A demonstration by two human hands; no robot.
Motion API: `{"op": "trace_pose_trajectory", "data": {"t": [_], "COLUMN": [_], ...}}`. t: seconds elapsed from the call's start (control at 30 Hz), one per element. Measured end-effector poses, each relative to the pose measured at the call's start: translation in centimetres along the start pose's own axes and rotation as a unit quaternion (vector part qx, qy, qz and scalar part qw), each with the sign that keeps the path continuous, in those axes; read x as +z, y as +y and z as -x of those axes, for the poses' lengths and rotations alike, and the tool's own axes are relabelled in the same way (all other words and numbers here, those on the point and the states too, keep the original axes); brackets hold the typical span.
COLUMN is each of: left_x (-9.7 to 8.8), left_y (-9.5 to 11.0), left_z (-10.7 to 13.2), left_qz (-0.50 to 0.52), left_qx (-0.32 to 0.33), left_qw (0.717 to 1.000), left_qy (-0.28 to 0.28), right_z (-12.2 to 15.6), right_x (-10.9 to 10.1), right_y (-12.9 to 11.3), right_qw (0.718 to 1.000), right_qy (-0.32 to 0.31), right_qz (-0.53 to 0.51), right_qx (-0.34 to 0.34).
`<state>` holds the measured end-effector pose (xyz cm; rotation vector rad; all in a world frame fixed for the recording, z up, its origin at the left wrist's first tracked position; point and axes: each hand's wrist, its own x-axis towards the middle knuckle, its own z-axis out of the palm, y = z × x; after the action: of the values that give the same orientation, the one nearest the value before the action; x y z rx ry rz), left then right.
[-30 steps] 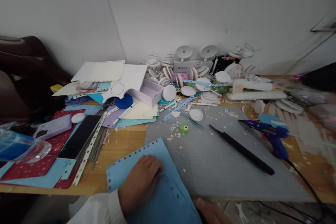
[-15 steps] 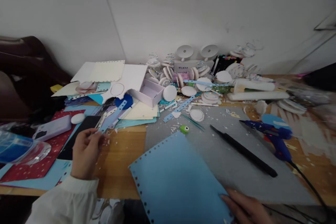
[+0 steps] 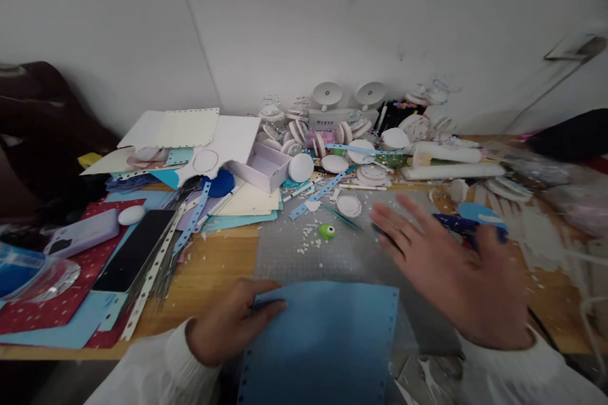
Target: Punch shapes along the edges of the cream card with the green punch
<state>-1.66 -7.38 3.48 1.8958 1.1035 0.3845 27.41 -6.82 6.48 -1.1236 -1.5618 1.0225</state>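
A blue sheet of paper [image 3: 323,342] with punched holes along its side edges hangs over the front of the table. Its upper left corner is pinched between the thumb and fingers of my left hand [image 3: 237,323]. My right hand [image 3: 451,272] is raised over the grey cutting mat [image 3: 304,259] with its fingers spread and nothing in it. Behind it, a black pen-like tool [image 3: 392,240] and the blue glue gun [image 3: 456,226] are mostly covered. A small green one-eyed figure [image 3: 327,231] and tweezers [image 3: 342,218] lie on the mat beyond the sheet.
White discs [image 3: 301,168] and paper scraps crowd the back by the wall. At left lie a black phone [image 3: 135,250], a lilac phone-like device [image 3: 85,232], red paper [image 3: 47,307] and a clear cup with blue [image 3: 28,272]. A lilac box [image 3: 266,168] stands mid-back.
My left hand has left the paper strips and now grips the blue sheet. My right hand has let go of it and risen, opening. The sheet has turned and moved toward me.
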Motion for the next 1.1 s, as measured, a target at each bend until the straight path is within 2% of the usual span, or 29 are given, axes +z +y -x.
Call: {"op": "trace_pose_trajectory", "data": {"t": [0.07,0.13,0.3,0.43,0.57,0.77,0.93,1.1], "left_x": [-0.1,-0.3,-0.5,-0.6,-0.7,-0.9,-0.9,-0.8], "left_y": [-0.2,-0.2,0.3,0.7,0.6,-0.3,-0.9,-1.6], "left_z": [0.3,0.6,0.5,-0.6,-2.6,-5.9,-6.9,-7.4], "left_qz": [0.014,0.024,0.07,0.099,0.09,0.16,0.231,0.239], "left_qx": [0.004,0.006,0.009,0.048,0.074,0.106,0.075,0.069], "left_qw": [1.0,0.998,0.993,0.991,0.989,0.967,0.948,0.943], "left_qy": [-0.023,-0.057,-0.091,-0.081,-0.092,-0.167,-0.208,-0.222], "right_z": [-0.6,-0.9,-1.4,-2.4,-3.5,-4.2,-4.4,-4.9], "right_x": [0.6,1.5,3.5,3.7,3.8,3.9,3.9,4.0], "right_y": [-1.1,-2.0,-3.3,-3.2,-2.5,-2.4,-2.3,-1.3], "right_qw": [0.98,0.959,0.968,0.961,0.95,0.933,0.916,0.908], "right_qy": [0.008,0.004,-0.012,0.005,0.012,-0.104,-0.122,-0.139], "right_qz": [-0.2,-0.283,-0.251,-0.276,-0.311,-0.343,-0.378,-0.38], "right_qx": [0.016,0.021,0.002,-0.022,-0.005,0.032,0.06,0.107]}}
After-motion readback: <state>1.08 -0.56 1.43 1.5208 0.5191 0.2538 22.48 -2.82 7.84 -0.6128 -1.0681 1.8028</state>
